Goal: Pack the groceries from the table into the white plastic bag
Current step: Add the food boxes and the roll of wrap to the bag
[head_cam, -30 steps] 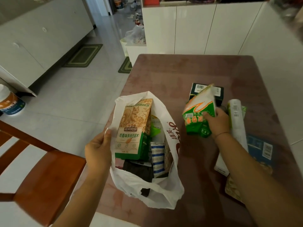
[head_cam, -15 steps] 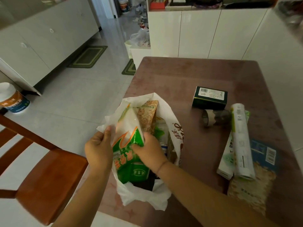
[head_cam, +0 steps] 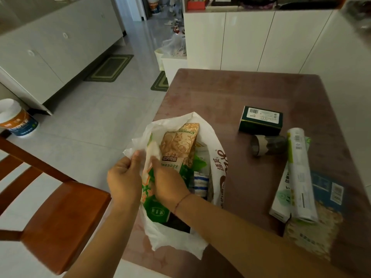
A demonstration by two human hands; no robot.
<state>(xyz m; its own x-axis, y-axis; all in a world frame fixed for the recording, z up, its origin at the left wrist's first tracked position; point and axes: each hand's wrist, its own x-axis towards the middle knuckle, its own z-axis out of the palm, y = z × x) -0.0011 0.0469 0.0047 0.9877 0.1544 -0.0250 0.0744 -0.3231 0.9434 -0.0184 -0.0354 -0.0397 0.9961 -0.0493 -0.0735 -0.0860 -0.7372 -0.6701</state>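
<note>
Right hand (head_cam: 168,181), fingers gripping the green packet (head_cam: 149,194) lifted off the table (head_cam: 251,93) a second ago, is now pushing it into the white bag (head_cam: 218,157) while left hand (head_cam: 123,177) is pinching the rim open; five items left.

My left hand (head_cam: 123,178) was curled, thumb up, pinching something thin. My right hand (head_cam: 168,182) reached in beside it, fingers (head_cam: 155,164) bent down and gripping, a thin red band on the wrist.
</note>
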